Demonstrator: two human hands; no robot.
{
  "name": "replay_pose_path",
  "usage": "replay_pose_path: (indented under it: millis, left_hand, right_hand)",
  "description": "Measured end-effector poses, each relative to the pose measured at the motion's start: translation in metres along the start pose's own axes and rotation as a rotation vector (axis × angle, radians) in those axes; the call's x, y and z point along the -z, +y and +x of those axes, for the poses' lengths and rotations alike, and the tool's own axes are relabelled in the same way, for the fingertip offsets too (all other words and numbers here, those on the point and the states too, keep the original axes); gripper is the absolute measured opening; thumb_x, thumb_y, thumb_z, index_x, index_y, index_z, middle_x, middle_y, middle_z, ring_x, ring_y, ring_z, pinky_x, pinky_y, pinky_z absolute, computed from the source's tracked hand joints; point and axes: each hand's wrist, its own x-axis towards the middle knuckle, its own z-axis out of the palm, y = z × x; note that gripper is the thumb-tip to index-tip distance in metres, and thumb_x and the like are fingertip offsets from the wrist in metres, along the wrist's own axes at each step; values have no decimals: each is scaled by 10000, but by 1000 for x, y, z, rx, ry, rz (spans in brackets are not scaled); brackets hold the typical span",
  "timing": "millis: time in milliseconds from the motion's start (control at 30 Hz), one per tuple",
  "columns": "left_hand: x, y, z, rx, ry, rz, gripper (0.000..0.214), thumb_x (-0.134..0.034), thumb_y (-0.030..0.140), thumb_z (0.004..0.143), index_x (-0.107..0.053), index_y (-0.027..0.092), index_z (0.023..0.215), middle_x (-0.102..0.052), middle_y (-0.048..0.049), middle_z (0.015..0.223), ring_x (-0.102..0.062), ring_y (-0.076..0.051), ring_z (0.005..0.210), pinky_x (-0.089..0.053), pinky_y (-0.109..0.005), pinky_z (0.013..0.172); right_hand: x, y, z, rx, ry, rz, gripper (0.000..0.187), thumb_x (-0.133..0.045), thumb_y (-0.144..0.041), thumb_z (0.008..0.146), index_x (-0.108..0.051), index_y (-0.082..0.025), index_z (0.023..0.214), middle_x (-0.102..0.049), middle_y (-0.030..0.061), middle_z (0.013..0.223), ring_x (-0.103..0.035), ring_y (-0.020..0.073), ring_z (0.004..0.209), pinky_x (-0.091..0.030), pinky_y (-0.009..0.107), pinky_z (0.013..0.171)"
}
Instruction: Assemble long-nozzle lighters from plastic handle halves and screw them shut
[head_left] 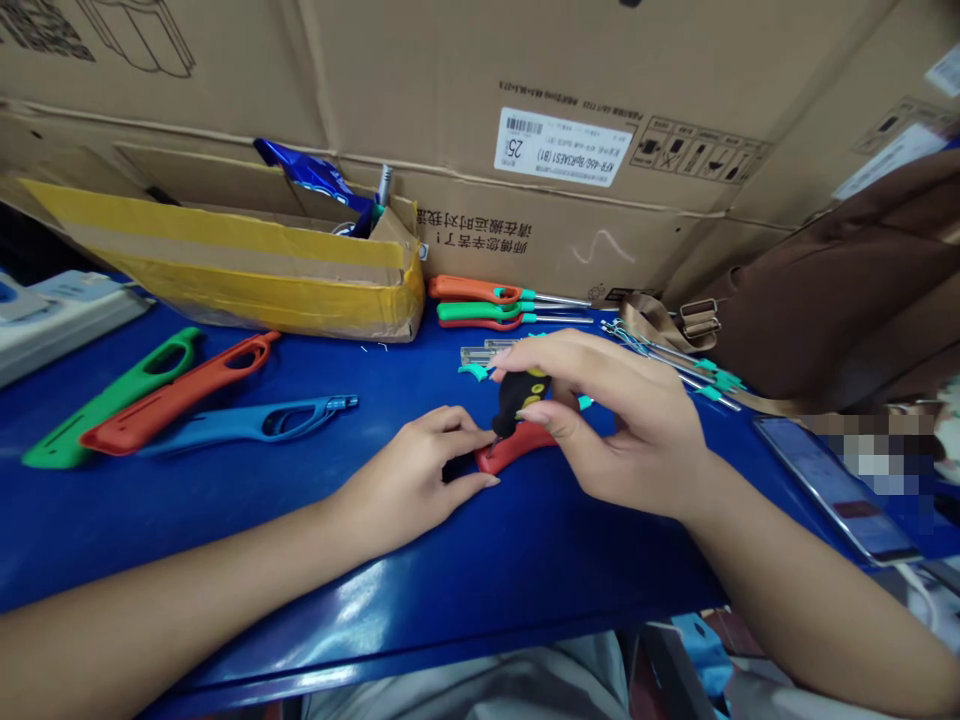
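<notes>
My right hand (630, 420) is closed around a short black-and-yellow screwdriver (516, 400), its tip pointing down onto the end of a red lighter casing (517, 447). The casing lies on the blue table, partly covered by my right hand. My left hand (424, 470) grips the casing's left end between fingers and thumb. Just beyond my hands are clear plastic fuel tanks (476, 355) and a small teal trigger piece (473, 372). Green (112, 400), orange-red (180, 395) and blue (255, 422) lighter casings lie to the left.
At the back lie several long-nosed lighters (480, 312) beside a yellow-taped cardboard box (300, 300). Metal lighter tubes with wires and teal parts (705, 378) lie to the right, near a phone (836, 490) and a brown bag (832, 270). A power strip (67, 315) stands far left.
</notes>
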Motion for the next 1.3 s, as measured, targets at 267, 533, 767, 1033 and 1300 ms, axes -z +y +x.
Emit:
replay_pose_path:
  millis: [267, 533, 767, 1033, 1300]
  left_hand:
    - [-1, 0, -1, 28, 7, -30, 209, -733, 253, 918, -762, 165, 1105, -708, -78, 1080, -678, -215, 1007, -557, -347, 928]
    - [8, 3, -1, 56, -54, 0, 330, -694, 211, 914, -722, 184, 1242, -680, -51, 1026, -676, -192, 949, -561, -334, 886]
    - [35, 14, 0, 101, -120, 371, 307, -654, 302, 835, -721, 179, 1108, -702, -80, 1036, -653, -299, 965, -554, -485, 860]
    - [14, 6, -3, -5, -58, 307, 429, -605, 430, 971, -607, 223, 1348, -663, -92, 1260, -603, -282, 1128, -515, -446, 967]
    - [14, -13, 4, 26, -118, 130, 345, -443, 342, 1068, -583, 263, 1373, -599, -75, 1228, -592, -231, 1102, -505, -390, 995]
  right_hand:
    - [-6, -2, -2, -33, 44, -37, 276, -643, -166, 970, -634, -217, 1241, -726, 44, 1154, -715, 148, 917, -590, 291, 888]
    - [22, 15, 2, -327, 299, 264, 231, -686, -310, 955, -641, -258, 1175, -704, 30, 1048, -668, 120, 691, -593, 243, 557]
    - [65, 47, 2, -472, 647, 108, 220, -837, -344, 817, -722, -271, 990, -621, -13, 791, -576, 99, 510, -511, 245, 436]
    - [91, 92, -37, -968, 213, 75, 281, -849, -428, 753, -716, -202, 854, -736, 48, 731, -729, 213, 647, -619, 329, 583]
    - [100, 113, -58, -1064, -379, -99, 320, -808, -363, 758, -716, -179, 1003, -758, 69, 889, -739, 221, 734, -612, 340, 651]
